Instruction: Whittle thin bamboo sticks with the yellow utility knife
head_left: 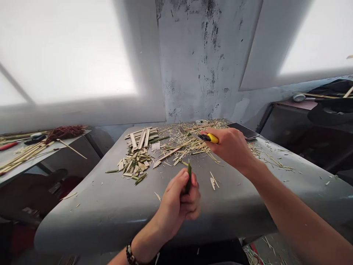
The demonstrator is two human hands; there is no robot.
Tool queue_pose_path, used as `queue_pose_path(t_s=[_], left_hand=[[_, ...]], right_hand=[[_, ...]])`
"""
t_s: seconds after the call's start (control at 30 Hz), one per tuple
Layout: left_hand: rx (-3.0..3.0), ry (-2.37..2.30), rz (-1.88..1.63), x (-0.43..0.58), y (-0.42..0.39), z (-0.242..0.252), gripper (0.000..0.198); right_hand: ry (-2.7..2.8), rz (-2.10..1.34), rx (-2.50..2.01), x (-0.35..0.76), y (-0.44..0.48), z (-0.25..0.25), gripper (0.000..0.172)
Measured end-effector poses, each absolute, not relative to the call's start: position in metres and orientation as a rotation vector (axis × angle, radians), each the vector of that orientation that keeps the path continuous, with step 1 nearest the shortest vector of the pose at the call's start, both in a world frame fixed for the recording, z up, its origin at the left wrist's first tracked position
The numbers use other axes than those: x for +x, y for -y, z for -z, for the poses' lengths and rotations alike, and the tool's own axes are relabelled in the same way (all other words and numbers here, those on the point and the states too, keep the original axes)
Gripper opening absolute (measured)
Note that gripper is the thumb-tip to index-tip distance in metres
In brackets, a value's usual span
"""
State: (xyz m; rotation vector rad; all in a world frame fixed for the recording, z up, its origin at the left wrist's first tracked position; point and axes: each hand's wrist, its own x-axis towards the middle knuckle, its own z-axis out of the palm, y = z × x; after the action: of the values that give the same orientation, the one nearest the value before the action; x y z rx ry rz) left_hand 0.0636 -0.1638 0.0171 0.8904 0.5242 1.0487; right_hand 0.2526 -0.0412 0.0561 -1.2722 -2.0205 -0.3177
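My left hand (180, 200) is closed round a short green bamboo piece (189, 178), its pointed tip standing up above the thumb. Most of that piece is hidden by my fingers. Farther forward and to the right, my right hand (227, 145) grips a yellow and black utility knife (210, 138), with the blade end toward the left over the shavings. The knife and the bamboo piece are apart. Beyond my hands lies a spread of thin bamboo shavings (198, 145). To the left are a heap of short bamboo chips (135, 163) and a stack of flat bamboo strips (142, 138).
Everything lies on a grey-covered table (110, 206) with a rounded front edge. A dark tablet-like device (244, 130) rests at its back right. Side tables hold bamboo sticks (30, 156) and reddish cord (64, 133) at left, and a dark chair (331, 110) stands at right.
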Motion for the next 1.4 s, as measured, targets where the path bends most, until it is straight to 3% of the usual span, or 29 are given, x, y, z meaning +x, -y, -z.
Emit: queue_pose_path(t_s=[0.23, 0.4, 0.53, 1.03, 1.4], left_hand=[[1.254, -0.745, -1.011, 0.045, 0.067, -0.035, 0.026], [1.432, -0.984, -1.131, 0.026, 0.018, -0.002, 0.031], [1.448, -1.068, -1.146, 0.019, 0.015, 0.018, 0.033], [1.836, -1.192, -1.136, 0.028, 0.030, 0.017, 0.032], [0.861, -0.630, -0.932, 0.017, 0.032, -0.008, 0.029]], right_hand=[[1.976, 0.204, -1.135, 0.244, -0.020, -0.040, 0.037], [2.065, 0.162, -1.217, 0.245, -0.040, -0.006, 0.027], [2.109, 0.076, -1.268, 0.245, -0.039, 0.006, 0.022], [2.266, -0.090, -1.220, 0.227, -0.016, 0.006, 0.019], [2.171, -0.088, -1.313, 0.227, -0.017, 0.006, 0.021]])
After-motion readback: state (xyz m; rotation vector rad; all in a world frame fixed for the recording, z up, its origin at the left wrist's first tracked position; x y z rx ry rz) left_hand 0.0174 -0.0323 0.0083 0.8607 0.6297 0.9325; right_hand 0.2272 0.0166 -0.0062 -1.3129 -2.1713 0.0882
